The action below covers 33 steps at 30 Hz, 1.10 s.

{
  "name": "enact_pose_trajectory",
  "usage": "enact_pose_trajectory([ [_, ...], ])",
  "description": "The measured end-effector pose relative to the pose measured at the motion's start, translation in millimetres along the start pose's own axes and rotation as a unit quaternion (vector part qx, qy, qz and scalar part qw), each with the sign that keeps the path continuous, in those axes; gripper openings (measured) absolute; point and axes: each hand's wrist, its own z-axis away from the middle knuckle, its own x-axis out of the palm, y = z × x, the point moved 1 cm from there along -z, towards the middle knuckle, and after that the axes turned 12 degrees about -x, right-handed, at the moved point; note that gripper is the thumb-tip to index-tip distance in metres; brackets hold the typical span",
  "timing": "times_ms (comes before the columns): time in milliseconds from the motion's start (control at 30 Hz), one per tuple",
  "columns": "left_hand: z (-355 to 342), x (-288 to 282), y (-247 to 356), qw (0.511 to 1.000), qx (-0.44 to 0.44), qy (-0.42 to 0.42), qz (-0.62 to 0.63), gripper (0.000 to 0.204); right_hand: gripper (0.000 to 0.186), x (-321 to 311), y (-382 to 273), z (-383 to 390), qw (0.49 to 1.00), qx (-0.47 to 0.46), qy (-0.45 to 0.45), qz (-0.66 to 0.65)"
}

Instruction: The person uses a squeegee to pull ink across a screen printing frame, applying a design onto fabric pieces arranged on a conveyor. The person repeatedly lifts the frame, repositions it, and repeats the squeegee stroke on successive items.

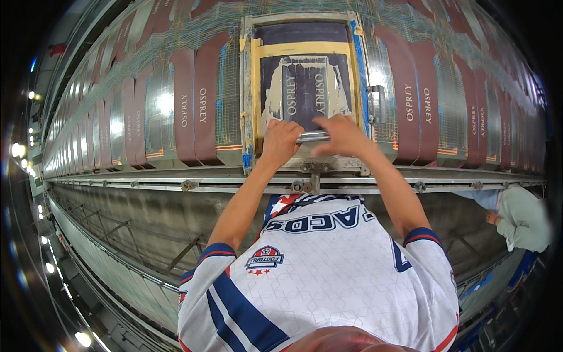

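Two hands, left hand [280, 141] and right hand [343, 135], are closed, fingers curled, around a metal squeegee bar [312, 137]; judged rigid, smooth, best gripped at both ends on the printing screen [305, 88].

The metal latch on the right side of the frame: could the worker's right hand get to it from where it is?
Probably yes: the right hand rests on the squeegee bar, and nothing lies between it and the metal latch.

Single view, head-worn, left fisheye of a pair. Looked steeply down over wearer's chest toward a long printing table [176, 183] running left to right. Close range: screen frame [305, 88] within arm's reach, upper centre. Straight rails bowed toward rim; corners vignetted black. No second view supplied for overlap.
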Motion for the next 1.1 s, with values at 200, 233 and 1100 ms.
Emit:
enact_pose_trajectory([
  [200, 14, 2, -2, 1.000, -0.019, 0.002, -0.012, 0.020, 0.039, -24, 131, -14, 0.879, 0.269, 0.389, 0.053],
  [233, 15, 7, -7, 0.999, -0.023, 0.007, -0.021, 0.021, 0.035, -16, 148, -14, 0.871, 0.310, 0.381, -0.015],
  [1100, 92, -171, -243, 0.996, -0.064, 0.019, -0.063, 0.019, 0.021, 118, -77, -207, 0.867, 0.184, 0.431, -0.168],
])
